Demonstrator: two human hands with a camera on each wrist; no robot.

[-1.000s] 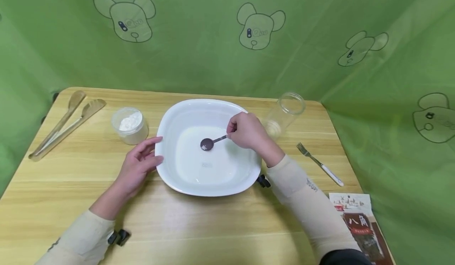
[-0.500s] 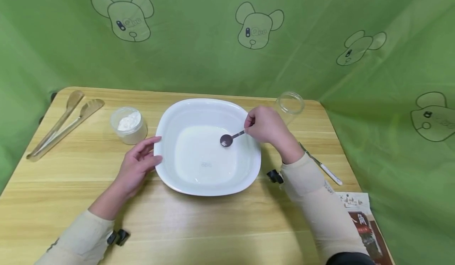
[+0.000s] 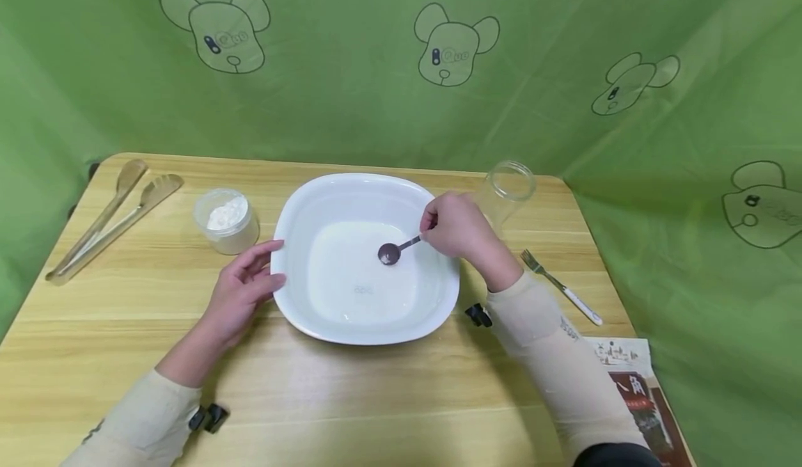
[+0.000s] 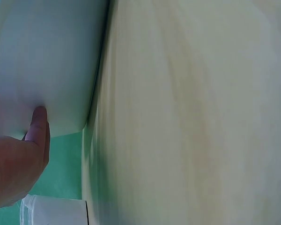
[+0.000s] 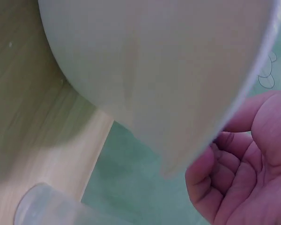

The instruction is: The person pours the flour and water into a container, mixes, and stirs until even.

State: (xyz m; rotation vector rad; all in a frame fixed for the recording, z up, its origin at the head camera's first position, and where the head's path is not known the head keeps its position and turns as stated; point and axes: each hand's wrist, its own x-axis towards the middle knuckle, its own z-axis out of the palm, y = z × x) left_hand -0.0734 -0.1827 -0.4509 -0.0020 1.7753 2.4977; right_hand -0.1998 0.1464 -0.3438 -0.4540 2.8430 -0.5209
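Observation:
A white basin [image 3: 363, 328] stands in the middle of the table. My left hand [image 3: 241, 293] holds its left rim, thumb and index fingertip on the edge; in the left wrist view a finger [image 4: 39, 123] lies against the outer wall. Over the basin's right side, my right hand [image 3: 460, 227] pinches the handle of a small round-bowled spoon [image 3: 389, 254]. The spoon's bowl hangs inside the basin's outline and looks dark, with a pale spot in it. In the right wrist view the basin wall hides the spoon, and the right hand's fingers are curled beside the rim.
Left of the basin are a tub of white powder [image 3: 228, 220] and metal tongs [image 3: 113, 220]. A clear glass jar [image 3: 510, 185] stands behind the right hand. Further right lie a fork [image 3: 560, 286] and a printed packet [image 3: 633, 390]. Green cloth [image 3: 351, 70] hangs behind the table.
The spoon and right hand moved right across the basin, then slightly back left. The fork was partly covered by the sleeve and shows fully again. The left hand keeps its place on the rim.

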